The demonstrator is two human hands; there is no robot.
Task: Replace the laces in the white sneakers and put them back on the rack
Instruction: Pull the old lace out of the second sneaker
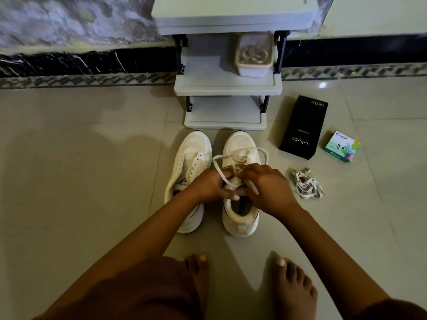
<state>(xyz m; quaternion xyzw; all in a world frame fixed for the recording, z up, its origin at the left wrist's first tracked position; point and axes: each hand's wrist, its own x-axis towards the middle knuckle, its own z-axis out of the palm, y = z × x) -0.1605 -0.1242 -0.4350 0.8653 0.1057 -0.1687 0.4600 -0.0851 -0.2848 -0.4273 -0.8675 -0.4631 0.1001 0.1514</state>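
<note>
Mid-lacing on the floor [92, 158] before the rack [227, 90], left hand [211, 184] and right hand [265, 188] both curled and pinching the lace [218, 168] at the top eyelets of the right sneaker [240, 143] (left sneaker [196, 146] beside it, eyelets bare), next move probably pulling both ends even before knotting.

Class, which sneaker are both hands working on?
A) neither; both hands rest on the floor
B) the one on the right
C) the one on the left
B: the left hand and right hand pinch the lace on the right sneaker; the left sneaker shows bare eyelets.
</note>
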